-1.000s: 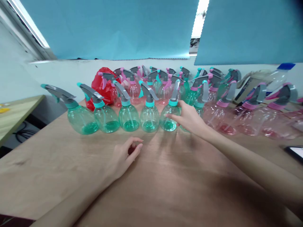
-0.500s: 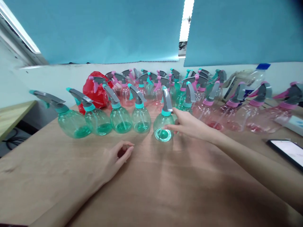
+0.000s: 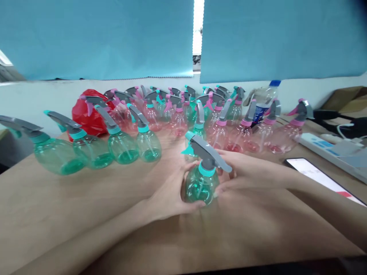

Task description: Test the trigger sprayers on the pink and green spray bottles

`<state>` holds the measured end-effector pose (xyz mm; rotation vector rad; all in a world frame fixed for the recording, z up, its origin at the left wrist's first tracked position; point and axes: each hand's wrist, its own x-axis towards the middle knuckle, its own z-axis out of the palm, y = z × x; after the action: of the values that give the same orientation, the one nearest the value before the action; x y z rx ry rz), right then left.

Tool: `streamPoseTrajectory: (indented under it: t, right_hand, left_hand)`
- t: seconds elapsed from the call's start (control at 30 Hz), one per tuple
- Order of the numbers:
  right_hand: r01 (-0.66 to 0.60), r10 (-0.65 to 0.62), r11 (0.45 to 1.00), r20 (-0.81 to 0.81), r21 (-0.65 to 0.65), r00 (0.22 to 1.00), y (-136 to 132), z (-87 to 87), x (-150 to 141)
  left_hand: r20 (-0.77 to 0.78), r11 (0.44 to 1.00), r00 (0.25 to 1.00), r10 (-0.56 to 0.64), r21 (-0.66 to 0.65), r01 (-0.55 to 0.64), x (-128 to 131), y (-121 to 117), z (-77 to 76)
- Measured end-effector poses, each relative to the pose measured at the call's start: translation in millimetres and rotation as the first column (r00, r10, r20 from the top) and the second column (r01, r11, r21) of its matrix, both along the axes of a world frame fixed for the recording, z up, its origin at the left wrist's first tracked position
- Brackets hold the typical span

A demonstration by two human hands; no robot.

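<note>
A green spray bottle [image 3: 201, 182] with a grey and turquoise trigger head stands between my hands, near the front of the wooden table, its nozzle pointing up to the left. My left hand [image 3: 169, 194] is wrapped round the body from the left, thumb low in front. From the right, my right hand [image 3: 243, 170] grips the bottle below the head, its fingers partly hidden behind it. To the left is a row of several green spray bottles [image 3: 123, 149]. Another green spray bottle [image 3: 198, 131] is partly covered behind the held one. Pink spray bottles [image 3: 219, 133] line up on the right.
More pink and green spray bottles crowd the back by the wall. A red plastic bag [image 3: 88, 114] lies back left. On the right are a phone [image 3: 318, 175], a white power strip [image 3: 327, 147], a large clear bottle with a blue cap [image 3: 268, 95] and a cardboard box [image 3: 344, 99].
The green spray bottle has come nearer, out of the row, and its head has turned. My left hand has moved right and taken hold of it too. The view has swung right.
</note>
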<state>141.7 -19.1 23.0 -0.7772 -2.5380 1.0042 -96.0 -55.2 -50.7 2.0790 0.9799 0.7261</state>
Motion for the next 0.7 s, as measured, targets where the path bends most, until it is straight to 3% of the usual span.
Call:
streamPoseTrajectory:
  t: [0.1, 0.27, 0.43, 0.53, 0.7]
  right_hand:
    - [0.044, -0.044, 0.999, -0.03, 0.017, 0.999, -8.7, 2.4, 15.0]
    - [0.203, -0.215, 0.976, -0.242, -0.073, 0.946, -13.0, -7.1, 21.4]
    - [0.315, -0.315, 0.947, -0.4, -0.068, 0.861, -10.8, -25.3, 16.5]
    - [0.379, -0.36, 0.924, -0.454, -0.052, 0.815, -9.1, -32.7, 16.4]
    - [0.449, -0.404, 0.893, -0.435, 0.002, 0.805, -0.8, -33.4, 16.7]
  left_hand:
    - [0.043, 0.997, 0.996, -0.075, -0.025, 0.076, 17.5, 4.7, -4.5]
    - [0.022, 0.998, 0.998, -0.06, -0.014, 0.06, 45.8, 11.0, -6.4]
    - [0.05, 0.982, 0.985, -0.163, 0.1, 0.158, 68.3, 20.8, -3.2]
    - [0.028, 0.977, 0.979, -0.2, 0.085, 0.197, 72.2, 26.1, -4.9]
    - [-0.187, 0.983, 0.977, -0.102, 0.13, 0.128, 60.5, 30.9, -14.3]
